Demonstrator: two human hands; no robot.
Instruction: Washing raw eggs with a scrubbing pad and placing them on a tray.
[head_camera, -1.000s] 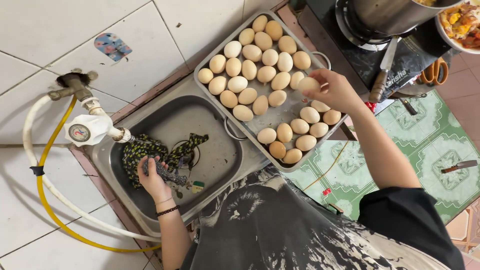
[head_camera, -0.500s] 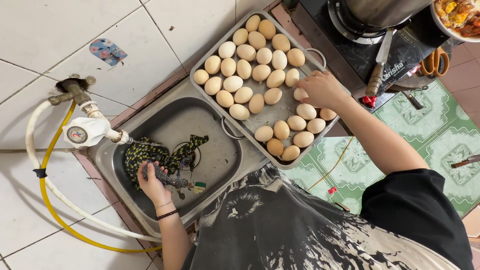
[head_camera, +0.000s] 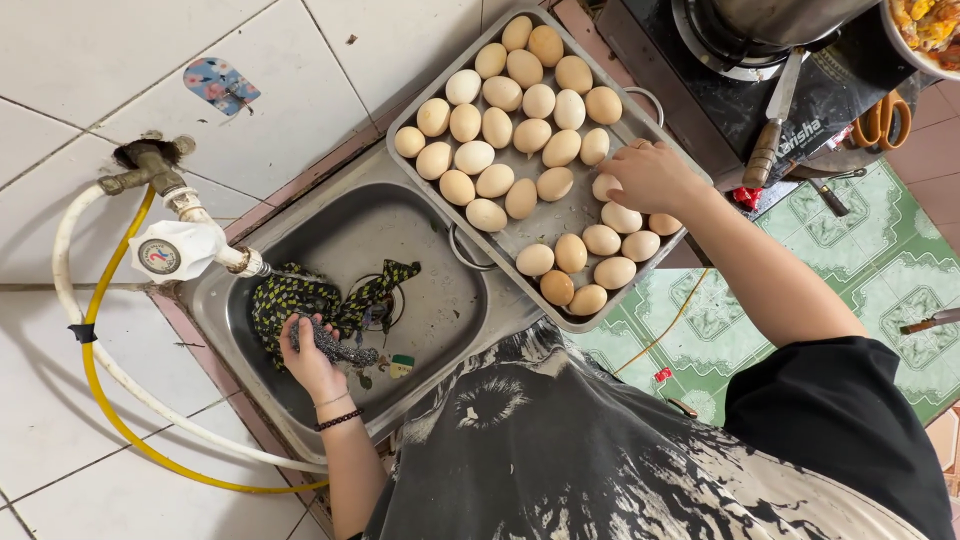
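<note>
A metal tray (head_camera: 555, 225) holding several tan and white eggs rests across the right edge of a steel sink (head_camera: 440, 300). My right hand (head_camera: 650, 175) is over the tray's right side, fingers curled on an egg (head_camera: 605, 187) there. Down in the sink basin, my left hand (head_camera: 310, 355) grips a grey scrubbing pad (head_camera: 335, 345) next to a dark patterned cloth (head_camera: 300, 295) lying around the drain.
A tap (head_camera: 175, 245) with a white fitting and white and yellow hoses (head_camera: 95, 380) sits left of the sink. A gas stove (head_camera: 760, 60) with a pot, a knife (head_camera: 775, 115) and orange-handled scissors (head_camera: 885, 120) lie at upper right. Green patterned mat (head_camera: 870, 260) at right.
My right hand has stayed over the eggs at the tray's right side, shifting only slightly. My left hand keeps its grip on the pad in the sink.
</note>
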